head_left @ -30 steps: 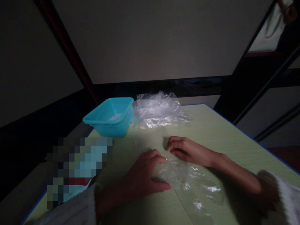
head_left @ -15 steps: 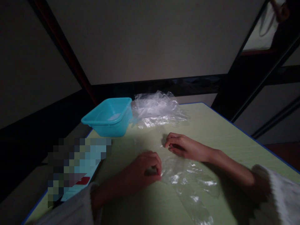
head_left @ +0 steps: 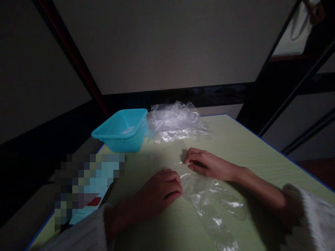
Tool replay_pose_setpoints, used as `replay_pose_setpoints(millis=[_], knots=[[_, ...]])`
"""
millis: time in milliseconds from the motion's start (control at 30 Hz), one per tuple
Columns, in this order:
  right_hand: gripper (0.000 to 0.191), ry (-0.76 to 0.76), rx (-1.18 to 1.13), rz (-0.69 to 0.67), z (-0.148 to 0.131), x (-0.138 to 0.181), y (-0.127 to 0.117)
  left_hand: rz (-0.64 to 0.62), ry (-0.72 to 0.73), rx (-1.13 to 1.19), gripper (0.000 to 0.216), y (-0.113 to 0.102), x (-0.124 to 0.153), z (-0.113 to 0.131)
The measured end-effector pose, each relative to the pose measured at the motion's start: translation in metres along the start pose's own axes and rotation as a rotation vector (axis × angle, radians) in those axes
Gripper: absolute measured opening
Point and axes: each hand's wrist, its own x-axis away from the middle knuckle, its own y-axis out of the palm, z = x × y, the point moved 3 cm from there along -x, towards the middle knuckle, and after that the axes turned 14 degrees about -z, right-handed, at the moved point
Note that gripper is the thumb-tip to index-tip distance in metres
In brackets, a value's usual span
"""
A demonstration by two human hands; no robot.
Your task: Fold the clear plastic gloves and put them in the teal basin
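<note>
A thin clear plastic bag (head_left: 209,200) lies spread and wrinkled on the table, with loose strips trailing toward the front edge. My left hand (head_left: 163,190) is at the bag's left side, its thumb and fingers pinched together at the film. Farther away and to the right, my right hand (head_left: 205,163) rests on the bag with curled fingers, and its fingertips press at the film. The exact grip under both hands is partly hidden.
A turquoise plastic basin (head_left: 123,134) with something white inside stands at the back left. Beside it is a heap of crumpled clear plastic (head_left: 178,120). A pixelated flat object (head_left: 91,188) lies at the left edge of the pale green table (head_left: 235,139). Panels rise behind.
My left thumb and fingers have closed together, and the hand has shifted slightly right. My right hand stays in nearly the same place.
</note>
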Motion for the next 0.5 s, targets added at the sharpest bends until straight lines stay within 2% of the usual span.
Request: replay_pose_setpoints(millis=[167,267,367,433,500], knots=[[0.019,0.009,0.001,-0.004,-0.001,-0.001,0.0,0.186,0.001,0.035,0.025,-0.003,0.004,-0.001],[0.014,0.009,-0.025,-0.024,-0.002,0.0,-0.002,0.235,-0.024,0.064,0.023,-0.003,0.007,-0.003],[0.012,-0.017,-0.104,-0.101,-0.005,0.003,-0.007,0.273,-0.049,0.072,0.021,-0.006,0.007,-0.004],[0.019,-0.039,-0.156,-0.154,-0.006,0.006,-0.01,0.299,-0.077,0.077,0.02,-0.008,0.007,-0.005],[0.036,-0.064,-0.21,-0.21,-0.007,0.01,-0.012,0.326,-0.113,0.08,0.019,-0.012,0.006,-0.006]])
